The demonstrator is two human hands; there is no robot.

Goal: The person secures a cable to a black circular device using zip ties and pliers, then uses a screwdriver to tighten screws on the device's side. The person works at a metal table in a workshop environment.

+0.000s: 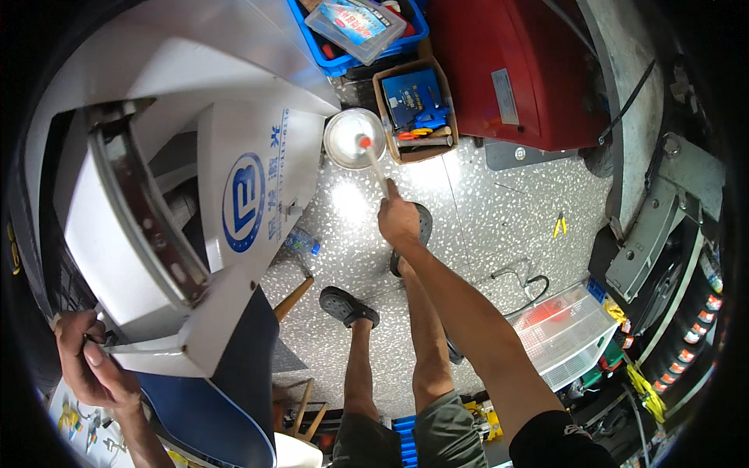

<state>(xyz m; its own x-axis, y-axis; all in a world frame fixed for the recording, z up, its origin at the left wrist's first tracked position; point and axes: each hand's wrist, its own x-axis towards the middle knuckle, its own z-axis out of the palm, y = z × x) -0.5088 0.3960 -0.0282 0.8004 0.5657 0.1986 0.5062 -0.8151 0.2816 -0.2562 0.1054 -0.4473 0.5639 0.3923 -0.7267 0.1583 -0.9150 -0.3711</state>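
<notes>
My right hand (399, 219) reaches down toward the floor and grips a thin tool with a pale shaft (378, 168) and a red tip. The red tip lies over a round white lidded container (349, 138) on the speckled floor. My left hand (87, 360) holds the lower edge of a large white panel with a blue round emblem (226, 234), at the left. A dark blue part (226, 390) sits under the panel. My legs and dark sandals (348, 306) stand between the two hands.
A cardboard box of tools (415, 109) stands beside the container, a blue crate (360, 31) behind it, a red machine body (519, 70) to the right. Yellow pliers (559, 225), a clear plastic drawer unit (563, 331), a plastic bottle (301, 242) and wooden handles (294, 297) lie on the floor.
</notes>
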